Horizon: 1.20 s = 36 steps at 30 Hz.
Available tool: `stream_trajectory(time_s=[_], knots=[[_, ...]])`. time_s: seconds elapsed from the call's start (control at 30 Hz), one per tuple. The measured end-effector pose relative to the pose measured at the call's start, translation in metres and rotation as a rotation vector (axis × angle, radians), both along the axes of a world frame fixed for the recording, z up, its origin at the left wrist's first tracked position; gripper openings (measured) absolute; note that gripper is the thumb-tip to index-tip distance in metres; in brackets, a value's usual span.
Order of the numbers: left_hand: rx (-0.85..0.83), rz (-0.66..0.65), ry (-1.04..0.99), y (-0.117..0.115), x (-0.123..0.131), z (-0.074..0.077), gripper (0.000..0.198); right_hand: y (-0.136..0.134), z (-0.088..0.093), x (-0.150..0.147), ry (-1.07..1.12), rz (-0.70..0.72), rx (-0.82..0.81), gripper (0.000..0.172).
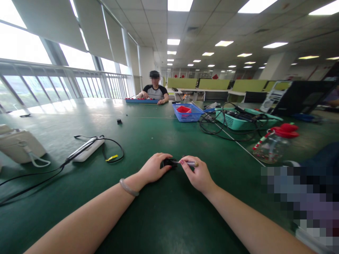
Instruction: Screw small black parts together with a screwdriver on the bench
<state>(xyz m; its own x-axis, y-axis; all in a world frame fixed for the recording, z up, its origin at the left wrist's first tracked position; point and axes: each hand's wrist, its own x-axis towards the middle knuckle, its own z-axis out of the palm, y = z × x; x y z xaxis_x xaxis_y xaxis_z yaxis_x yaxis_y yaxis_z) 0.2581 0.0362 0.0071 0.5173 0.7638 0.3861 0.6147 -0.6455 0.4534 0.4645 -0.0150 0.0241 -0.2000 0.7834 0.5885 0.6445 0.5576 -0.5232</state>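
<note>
My left hand (pixel 154 168), with a grey bangle at its wrist, grips a small black object (pixel 170 162) between thumb and fingers at the table's middle. What kind of object it is, I cannot make out. In my right hand (pixel 197 175) is a small screwdriver (pixel 191 163) with a light, slim handle and a brownish end. It lies almost level, its thin shaft pointing left at the black object. Whether the tip touches the object is too small to tell.
On the left of the green table (pixel 143 137) lie a white power bank (pixel 88 150) with black cables and a beige bag (pixel 22 146). A blue basket (pixel 186 114), a green basket (pixel 234 121) and a red-lidded bottle (pixel 275 146) stand right. Another person (pixel 155 91) sits at the far end.
</note>
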Motion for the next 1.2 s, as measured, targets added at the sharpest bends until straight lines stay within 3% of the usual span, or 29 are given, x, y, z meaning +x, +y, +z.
stream_trajectory(time_s=[0.17, 0.37, 0.43, 0.97, 1.2], knots=[[0.049, 0.028, -0.050, 0.000, 0.001, 0.001, 0.037, -0.001, 0.000, 0.002, 0.087, 0.026, 0.095, 0.017], [0.060, 0.301, 0.090, 0.006, -0.002, -0.005, 0.038, 0.001, 0.000, 0.005, 0.121, -0.039, 0.079, 0.021], [0.058, 0.336, 0.159, 0.006, -0.003, -0.007, 0.038, 0.003, 0.001, 0.006, 0.116, -0.077, 0.049, 0.024], [0.060, 0.295, 0.206, 0.002, -0.002, -0.003, 0.031, 0.011, -0.003, 0.011, 0.144, -0.285, 0.004, 0.030], [-0.005, 0.062, 0.116, 0.000, 0.001, -0.003, 0.042, 0.013, -0.004, 0.014, 0.168, -0.389, 0.001, 0.032]])
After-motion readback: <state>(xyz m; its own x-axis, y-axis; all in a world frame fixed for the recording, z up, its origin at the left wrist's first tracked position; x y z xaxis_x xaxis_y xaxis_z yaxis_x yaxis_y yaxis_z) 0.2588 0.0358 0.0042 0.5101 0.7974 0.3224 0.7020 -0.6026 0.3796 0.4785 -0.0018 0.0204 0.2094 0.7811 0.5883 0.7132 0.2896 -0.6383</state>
